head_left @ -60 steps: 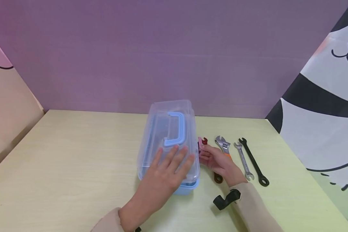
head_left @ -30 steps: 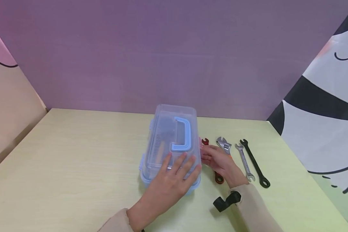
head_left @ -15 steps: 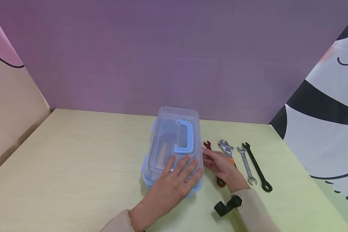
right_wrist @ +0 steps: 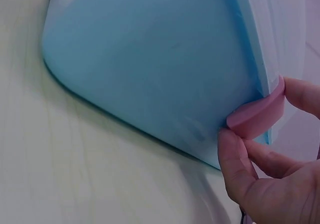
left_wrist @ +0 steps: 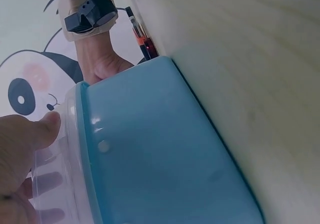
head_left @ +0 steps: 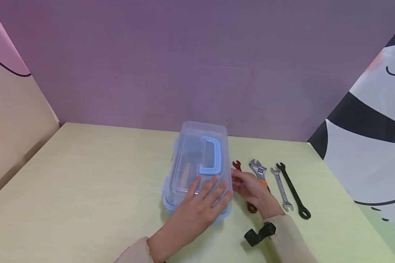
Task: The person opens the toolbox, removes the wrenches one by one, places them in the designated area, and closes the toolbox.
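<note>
A plastic toolbox with a pale blue base and a clear lid stands on the table, its lid down on the base. A blue handle lies folded flat on that lid. My left hand rests on the lid's near end, fingers straight and spread. At the box's right side, my right hand holds a pink latch between thumb and fingers, against the rim. The latch is hidden in the head view. Whatever lies inside the box is too hazy to name.
Right of the box lie a red wrench, an adjustable wrench with an orange and black handle, a silver wrench and a black wrench. The right forearm passes close to them. A purple wall stands behind the table.
The lid has come down level onto the base, with my left hand still on it. My right hand stays at the side, and the pink latch has swung in against the box.
</note>
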A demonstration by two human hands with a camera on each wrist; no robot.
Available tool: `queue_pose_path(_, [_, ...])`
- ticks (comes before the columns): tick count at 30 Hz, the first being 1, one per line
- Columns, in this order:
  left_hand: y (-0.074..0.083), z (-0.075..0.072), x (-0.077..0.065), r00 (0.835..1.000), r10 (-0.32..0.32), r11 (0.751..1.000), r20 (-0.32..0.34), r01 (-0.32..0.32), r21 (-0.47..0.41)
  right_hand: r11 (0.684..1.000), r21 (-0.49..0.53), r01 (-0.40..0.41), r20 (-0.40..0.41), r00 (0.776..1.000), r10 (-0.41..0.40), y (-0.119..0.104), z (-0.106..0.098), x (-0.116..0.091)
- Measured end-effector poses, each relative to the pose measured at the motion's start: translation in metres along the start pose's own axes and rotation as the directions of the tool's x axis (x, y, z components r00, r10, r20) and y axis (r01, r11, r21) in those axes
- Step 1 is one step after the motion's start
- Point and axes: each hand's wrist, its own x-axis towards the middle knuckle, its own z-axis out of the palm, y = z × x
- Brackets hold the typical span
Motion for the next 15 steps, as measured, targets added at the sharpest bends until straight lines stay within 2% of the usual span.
queue_pose_path(4, [0.0,0.001,0.002,1.0,-0.009,1.0,-0.001,0.009,-0.008,1.0,-0.008,0.008,0.023,1.0,-0.008,0.0,-0.004,0.001])
queue_pose_path(8, [-0.004,-0.001,0.004,0.998,-0.056,0.992,-0.01,0.055,-0.115,0.999,-0.034,0.01,0.038,0.999,-0.009,0.002,-0.006,-0.003])
queue_pose_path(10, [-0.011,-0.004,0.005,0.994,-0.106,0.974,-0.005,0.103,-0.203,0.998,-0.061,0.009,0.023,1.0,-0.008,0.003,-0.007,-0.005])
queue_pose_path(12, [-0.023,-0.008,0.006,0.986,-0.17,0.945,0.003,0.163,-0.283,0.993,-0.118,0.007,-0.009,1.0,-0.008,0.002,-0.009,-0.008])
queue_pose_path(15, [-0.046,-0.01,0.004,0.964,-0.265,0.895,0.024,0.256,-0.366,0.971,-0.24,0.012,-0.053,0.998,-0.026,-0.003,-0.014,-0.011])
